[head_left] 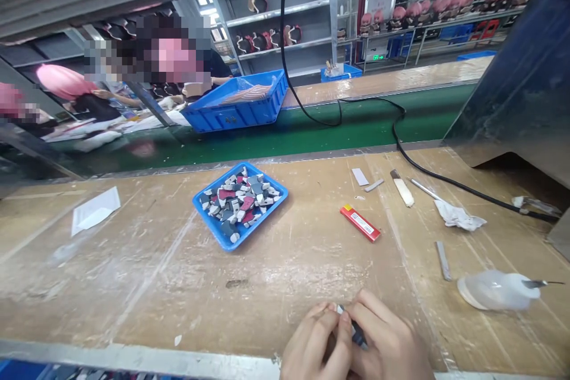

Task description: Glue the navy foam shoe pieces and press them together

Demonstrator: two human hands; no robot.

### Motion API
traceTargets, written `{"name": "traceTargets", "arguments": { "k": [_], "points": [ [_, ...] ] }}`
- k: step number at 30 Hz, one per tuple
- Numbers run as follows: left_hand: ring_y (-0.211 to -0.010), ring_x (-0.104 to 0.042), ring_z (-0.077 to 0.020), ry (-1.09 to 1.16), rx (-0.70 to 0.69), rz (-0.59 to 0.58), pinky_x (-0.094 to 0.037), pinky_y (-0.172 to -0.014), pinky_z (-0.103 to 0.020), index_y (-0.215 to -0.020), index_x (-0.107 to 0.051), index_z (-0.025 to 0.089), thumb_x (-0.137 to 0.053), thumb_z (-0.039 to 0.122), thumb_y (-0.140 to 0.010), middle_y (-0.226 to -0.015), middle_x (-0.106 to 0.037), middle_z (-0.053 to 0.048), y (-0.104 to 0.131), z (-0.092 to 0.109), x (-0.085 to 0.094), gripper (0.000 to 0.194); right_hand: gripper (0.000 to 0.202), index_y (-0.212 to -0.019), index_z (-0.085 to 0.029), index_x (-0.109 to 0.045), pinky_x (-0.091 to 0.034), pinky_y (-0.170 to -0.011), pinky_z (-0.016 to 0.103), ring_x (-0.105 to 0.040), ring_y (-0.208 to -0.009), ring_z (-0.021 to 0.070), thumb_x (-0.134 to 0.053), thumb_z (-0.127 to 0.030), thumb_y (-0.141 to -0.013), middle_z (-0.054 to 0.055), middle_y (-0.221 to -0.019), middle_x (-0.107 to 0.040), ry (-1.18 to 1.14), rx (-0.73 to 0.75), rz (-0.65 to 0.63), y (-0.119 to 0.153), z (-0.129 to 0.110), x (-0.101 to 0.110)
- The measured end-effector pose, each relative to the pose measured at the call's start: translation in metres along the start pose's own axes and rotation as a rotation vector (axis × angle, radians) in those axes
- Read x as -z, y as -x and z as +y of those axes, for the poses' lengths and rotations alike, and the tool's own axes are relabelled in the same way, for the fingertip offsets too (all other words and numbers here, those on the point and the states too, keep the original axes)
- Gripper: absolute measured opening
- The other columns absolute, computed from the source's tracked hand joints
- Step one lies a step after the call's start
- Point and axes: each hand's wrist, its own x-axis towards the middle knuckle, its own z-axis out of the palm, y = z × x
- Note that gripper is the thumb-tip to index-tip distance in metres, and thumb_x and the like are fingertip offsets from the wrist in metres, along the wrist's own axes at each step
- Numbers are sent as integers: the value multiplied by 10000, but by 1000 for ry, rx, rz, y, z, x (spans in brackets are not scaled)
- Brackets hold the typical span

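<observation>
Near the front edge of the worktable, my left hand (314,341) and my right hand (385,338) are closed together around a small dark grey and white piece (357,332). Fingers of both hands pinch it, and much of it is hidden behind them. It resembles the small parts in the shallow blue tray (209,237), which lies ahead and to the left of my hands. That tray holds many dark grey, white and dark red pieces. A red and yellow packet (360,224) lies beyond my hands.
A clear squeeze bottle (494,290) with a needle tip lies at right. Behind it are a grey strip (443,261), a crumpled tissue (458,215), a brush (403,189) and a black cable (449,180). A large blue crate (236,119) stands across the green belt (369,124). Co-workers sit far left.
</observation>
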Motion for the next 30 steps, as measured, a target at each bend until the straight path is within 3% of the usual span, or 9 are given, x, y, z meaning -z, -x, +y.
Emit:
{"name": "traceTargets", "arguments": {
  "k": [6, 11, 15, 22, 30],
  "points": [
    [-1005, -688, -200, 80, 7, -24, -592, -920, -300, -1023, -671, 93, -489, 72, -924, -926, -704, -127, 9, 1, -5, 209, 418, -707, -207, -550, -361, -533, 239, -542, -553, 95, -356, -405, -1020, -23, -674, -529, -92, -30, -13, -1, -3, 6],
    [-1035, -673, -220, 114, -30, -46, -582, -954, -320, -1081, -661, 51, -613, 196, -917, -979, -692, -157, 9, -2, -4, 224, 362, -707, -196, -558, -331, -550, 243, -504, -562, 88, -398, -319, -1008, -26, -672, -504, -125, -43, 12, -4, -6, 9],
    [-989, -691, -216, 129, -16, -20, -597, -924, -306, -1034, -665, 49, -626, 274, -925, -945, -698, -153, 5, -1, -4, 253, 392, -666, -195, -522, -293, -530, 257, -435, -528, 82, -397, -340, -1008, -36, -648, -461, -145, -57, 73, -6, -7, 8],
    [-977, -686, -209, 152, 17, 45, -607, -899, -320, -1042, -670, 71, -611, 273, -937, -954, -687, -140, 6, 2, -9, 236, 392, -652, -195, -497, -278, -532, 257, -418, -535, 78, -415, -353, -1001, -41, -652, -454, -170, -107, 44, -8, -9, 11],
    [-1016, -654, -211, 182, 7, -56, -583, -939, -327, -1063, -645, 27, -630, 254, -922, -980, -658, -159, -2, 5, -3, 268, 376, -668, -196, -494, -269, -553, 261, -408, -562, 86, -421, -362, -997, -40, -672, -447, -184, -135, 8, -6, -10, 14]
  ]
}}
